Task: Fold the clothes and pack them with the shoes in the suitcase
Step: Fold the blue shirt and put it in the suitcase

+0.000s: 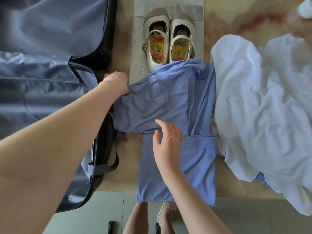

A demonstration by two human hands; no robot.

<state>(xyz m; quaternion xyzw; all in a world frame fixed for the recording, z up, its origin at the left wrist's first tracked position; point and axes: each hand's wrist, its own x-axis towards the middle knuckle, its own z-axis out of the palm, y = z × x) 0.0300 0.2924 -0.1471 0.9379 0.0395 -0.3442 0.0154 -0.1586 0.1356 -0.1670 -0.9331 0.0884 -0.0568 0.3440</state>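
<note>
Mid-fold, the left hand [116, 82] pinched a sleeve of the blue shirt [177, 102] beside the open suitcase [42, 81] while the right hand [166, 144] lay over it, fingers loose; next, that sleeve likely needed folding inward.

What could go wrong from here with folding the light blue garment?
1. The light blue fabric garment overlaps the heels of the cream strapped shoes. The left hand gripping its sleeve could drag them.
2. The crumpled white fabric pile touches the garment's right edge and may get caught in the fold.

Unreadable blurred print on bag [137, 54]
</note>
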